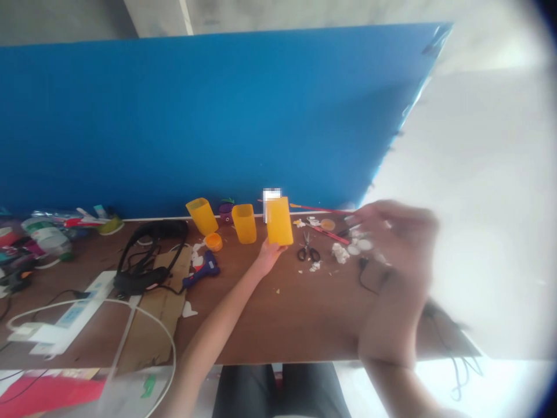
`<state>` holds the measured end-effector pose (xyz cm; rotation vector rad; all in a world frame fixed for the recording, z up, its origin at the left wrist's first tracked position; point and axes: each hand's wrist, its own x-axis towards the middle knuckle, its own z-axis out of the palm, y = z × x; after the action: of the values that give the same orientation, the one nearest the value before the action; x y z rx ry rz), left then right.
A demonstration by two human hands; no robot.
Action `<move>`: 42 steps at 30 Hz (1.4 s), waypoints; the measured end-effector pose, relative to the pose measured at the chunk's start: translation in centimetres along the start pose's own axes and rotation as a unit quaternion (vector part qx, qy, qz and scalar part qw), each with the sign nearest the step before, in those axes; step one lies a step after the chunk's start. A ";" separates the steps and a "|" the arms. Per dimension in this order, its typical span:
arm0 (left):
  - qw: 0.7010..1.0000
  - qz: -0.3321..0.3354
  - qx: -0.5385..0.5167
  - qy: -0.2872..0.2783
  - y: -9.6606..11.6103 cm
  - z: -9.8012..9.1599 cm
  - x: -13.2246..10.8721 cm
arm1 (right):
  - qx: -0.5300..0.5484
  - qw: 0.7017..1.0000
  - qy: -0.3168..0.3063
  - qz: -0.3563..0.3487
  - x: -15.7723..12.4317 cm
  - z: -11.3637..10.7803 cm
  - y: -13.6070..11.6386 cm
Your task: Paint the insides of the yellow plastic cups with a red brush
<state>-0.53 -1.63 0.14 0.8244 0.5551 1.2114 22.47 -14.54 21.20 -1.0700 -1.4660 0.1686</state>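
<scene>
The left hand point(270, 255) holds a yellow cup point(279, 222) toward the back edge of the table point(261, 328). The blurred right hand point(391, 232) holds a brush point(319, 209), tip just beside the cup. Scissors point(308, 251) lie nearby; a second cup point(244, 224) and third cup point(202, 217) stand near that edge.

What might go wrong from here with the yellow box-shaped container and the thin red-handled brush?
The left hand grips the yellow, box-shaped, plastic-looking container near one end, so it could tip or slip.

The right hand is blurred, and the thin red-handled brush has its yellowish tip close to the container; a sudden jerk might bump it.

The looped white cable lies near the left forearm and might snag it.
</scene>
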 end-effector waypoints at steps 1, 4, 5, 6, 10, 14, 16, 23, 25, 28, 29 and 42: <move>1.000 0.011 0.020 0.002 0.2 -0.1 -0.2 | 0.007 1.000 0.016 -0.002 0.0 -0.2 -0.1; 0.991 0.039 0.122 0.022 0.6 -0.9 -0.9 | 0.013 0.997 0.067 -0.029 0.0 -0.9 -0.4; 0.987 0.042 0.154 0.034 0.7 -1.3 -1.2 | 0.010 0.996 0.081 -0.037 0.0 -1.0 -0.4; 0.981 0.047 0.185 0.042 0.7 -1.6 -1.5 | 0.005 0.995 0.092 -0.040 0.1 -1.1 -0.5; 0.937 0.078 0.330 0.081 0.8 -2.3 -2.6 | -0.014 0.995 0.098 -0.023 0.2 -1.2 -0.4; 0.894 0.094 0.425 0.105 1.1 -2.0 -3.1 | -0.013 0.997 0.081 -0.011 0.3 -0.9 0.0; 0.888 0.095 0.436 0.109 1.1 -2.0 -3.2 | -0.018 0.997 0.078 -0.012 0.5 -0.6 0.2; 0.844 0.116 0.512 0.113 1.0 -3.0 -2.8 | -0.031 0.997 0.068 -0.011 0.8 0.1 0.4; 0.847 0.122 0.506 0.108 1.0 -3.2 -2.6 | -0.024 0.998 0.064 -0.012 0.8 0.3 0.3; 0.866 0.128 0.470 0.110 1.2 -3.5 -2.5 | -0.016 0.998 0.061 -0.023 0.9 0.5 0.2; 0.872 0.126 0.461 0.110 1.3 -3.6 -2.5 | -0.019 0.998 0.057 -0.026 0.9 0.5 0.2; 0.916 0.099 0.380 0.080 2.1 -4.2 -3.0 | -0.009 0.998 0.065 -0.008 1.4 0.5 1.0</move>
<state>-5.82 -3.13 -0.87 1.4699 1.1363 1.2574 22.84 -12.81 21.45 -1.0648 -1.3603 0.0724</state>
